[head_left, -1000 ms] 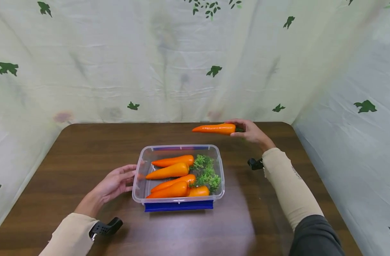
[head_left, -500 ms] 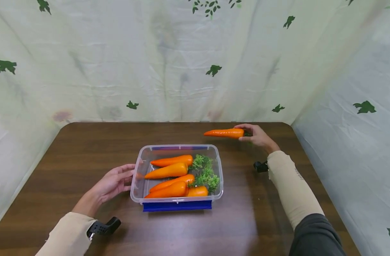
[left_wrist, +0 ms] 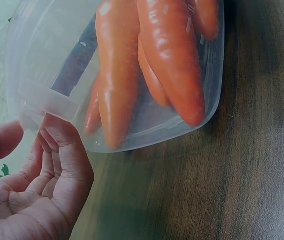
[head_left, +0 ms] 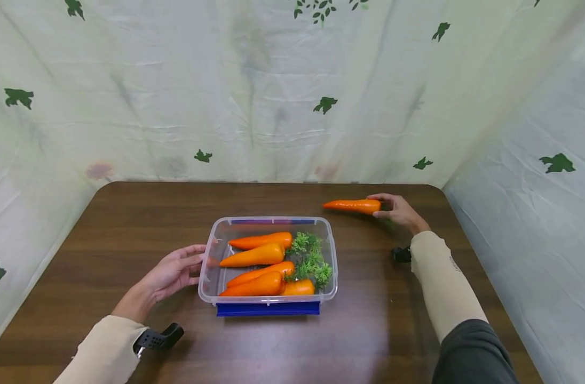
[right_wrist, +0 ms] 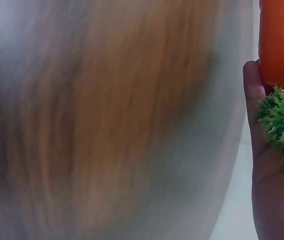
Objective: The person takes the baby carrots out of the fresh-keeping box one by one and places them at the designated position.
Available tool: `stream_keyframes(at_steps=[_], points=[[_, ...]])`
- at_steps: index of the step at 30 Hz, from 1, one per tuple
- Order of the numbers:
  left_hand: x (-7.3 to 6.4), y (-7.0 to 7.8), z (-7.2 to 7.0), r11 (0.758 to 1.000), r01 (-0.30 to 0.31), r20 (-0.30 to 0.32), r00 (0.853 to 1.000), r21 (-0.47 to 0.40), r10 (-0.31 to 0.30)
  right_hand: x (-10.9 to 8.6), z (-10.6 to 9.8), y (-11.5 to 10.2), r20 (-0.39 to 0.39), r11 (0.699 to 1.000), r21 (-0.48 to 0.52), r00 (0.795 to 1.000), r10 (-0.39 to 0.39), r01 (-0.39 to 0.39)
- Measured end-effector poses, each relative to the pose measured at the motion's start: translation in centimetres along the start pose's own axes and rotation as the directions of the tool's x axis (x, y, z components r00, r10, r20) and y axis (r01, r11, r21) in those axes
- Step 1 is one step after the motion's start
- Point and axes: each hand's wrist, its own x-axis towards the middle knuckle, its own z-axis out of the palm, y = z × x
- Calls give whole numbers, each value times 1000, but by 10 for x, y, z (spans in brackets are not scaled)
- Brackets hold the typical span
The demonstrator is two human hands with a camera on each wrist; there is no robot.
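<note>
Glossy orange tapered carrot with a green leafy top [head_left: 351,206]: over the last second it had shifted right and slightly nearer, from behind the far right corner of the clear rectangular plastic container [head_left: 334,266] to a place beyond and to the right of that corner. It lay low over the brown wood-grained table [head_left: 153,213]; contact with the wood could not be told. Bare right hand [head_left: 399,212] had thumb and fingers closed about the blunt, leafy end, pointed tip to the left. Bare left hand [head_left: 174,272] had hardly changed: at the container's left wall, fingers loosely bent, thumb apart, fingertips apparently against the plastic, pressure unclear. Container likewise about where it had been, the same five smooth orange carrots [head_left: 254,256] inside, tips left, feathery green fronds [head_left: 311,260] bunched at right; blue plastic latch strip [head_left: 268,309] showed along the near side. Judgement: the gap had widened, so the work seemed to be setting the held carrot apart from the others, left hand steadying; release not yet made.
</note>
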Motion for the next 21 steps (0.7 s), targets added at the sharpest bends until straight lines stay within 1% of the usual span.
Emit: stream_keyframes(at_steps=[4,7,12,16,19,21], points=[[-2,-1,0,1000,-8,5,1000,-14,8,-4,-5,4,4,999,-8,999,47,-47],[-2,-1,0,1000,-13,12,1000,-24,13,-8,-8,10,1,998,-22,998,62,-62],[-1,-1,-1,1000,-10,14,1000,-25,11,-14,-12,20,5,998,-24,999,52,-52],[-1,-1,-1,999,-13,21,1000,-30,13,-18,-15,20,22,998,-30,998,53,-52],[-2,-1,-1,999,-17,28,999,-38,18,-19,-17,19,24,997,-51,998,64,-63],[-2,-2,-2,999,-19,33,999,-42,20,-18,-19,19,23,996,-73,998,58,-56]])
